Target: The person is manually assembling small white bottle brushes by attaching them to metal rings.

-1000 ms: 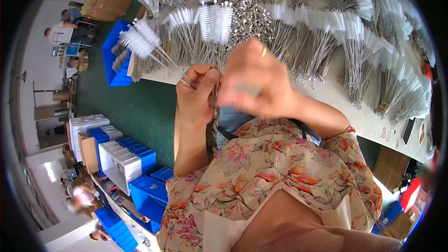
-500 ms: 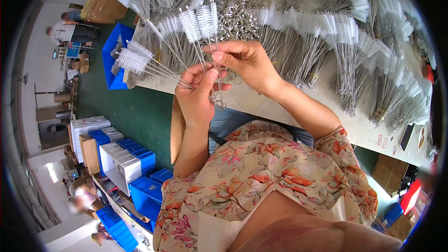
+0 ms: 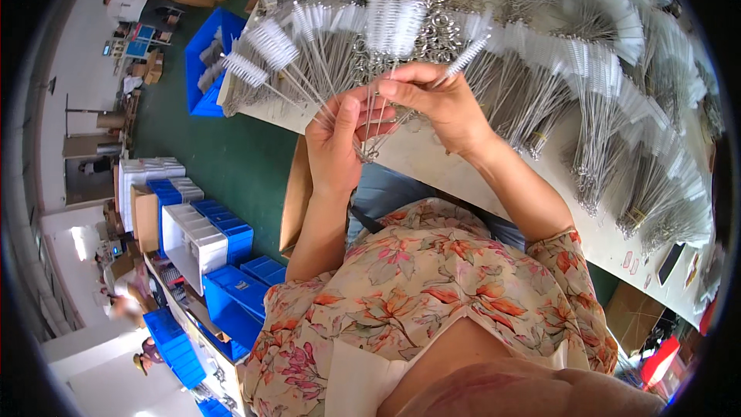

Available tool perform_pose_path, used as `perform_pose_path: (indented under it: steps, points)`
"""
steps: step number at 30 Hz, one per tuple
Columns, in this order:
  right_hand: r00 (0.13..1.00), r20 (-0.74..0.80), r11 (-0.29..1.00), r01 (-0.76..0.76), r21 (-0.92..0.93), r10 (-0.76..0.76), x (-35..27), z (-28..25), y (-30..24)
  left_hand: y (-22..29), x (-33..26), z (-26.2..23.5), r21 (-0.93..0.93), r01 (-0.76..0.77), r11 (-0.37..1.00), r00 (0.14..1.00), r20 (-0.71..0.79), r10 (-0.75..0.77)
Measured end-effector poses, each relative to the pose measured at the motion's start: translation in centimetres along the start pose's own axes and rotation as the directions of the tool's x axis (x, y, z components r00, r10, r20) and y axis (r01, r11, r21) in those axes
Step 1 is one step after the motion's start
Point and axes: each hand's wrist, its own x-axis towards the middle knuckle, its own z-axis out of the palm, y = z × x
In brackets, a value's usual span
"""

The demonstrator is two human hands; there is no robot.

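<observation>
Several white-bristled tube brushes with thin wire handles fan out from my left hand, which is closed round their handles. Small metal rings show at the lower ends of the wires, below the fingers. My right hand is just to the right, its thumb and forefinger pinched at a wire under the upright brush heads. A single brush leans to the right behind the right fingers; its handle is partly hidden. Both hands are above the table's near edge.
Beyond my hands a heap of loose metal rings lies on the white table. Bundles of brushes cover its far and right parts. A blue bin stands off the left end. Blue and white crates are stacked at lower left.
The held brushes have spread apart, and one now leans out to the right. My right hand has moved slightly right and stays pinched. The whole view has shifted a little.
</observation>
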Motion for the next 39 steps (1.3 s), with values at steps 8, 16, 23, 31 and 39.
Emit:
perform_pose_path:
  steps: [8, 16, 23, 31, 39]
  points:
    - [0.997, 0.079, 0.993, -0.028, 0.119, 0.019, 0.3, -0.2, 0.5, 0.4, -0.2, -1.0, 0.133, -0.009, 0.991, 0.99, 0.138, -0.009]
    - [0.983, 0.172, 0.99, -0.082, 0.116, 0.062, -0.1, -0.1, 0.2, 0.6, -0.5, -0.1, 0.335, 0.008, 0.942, 0.975, 0.208, -0.082]
    - [0.989, 0.143, 0.988, -0.061, 0.14, 0.041, -0.2, -0.3, 0.3, 0.8, -0.7, 0.4, 0.412, 0.064, 0.909, 0.958, 0.231, -0.172]
    - [0.984, -0.114, 0.991, -0.136, 0.002, 0.136, -0.5, 0.2, -0.1, -1.3, -0.5, -0.7, 0.658, -0.163, 0.735, 0.943, 0.322, -0.08]
    - [0.957, -0.077, 0.955, -0.269, 0.125, 0.279, -0.5, 0.1, -0.8, -0.6, 0.4, 0.2, 0.486, 0.039, 0.873, 0.918, 0.327, -0.223]
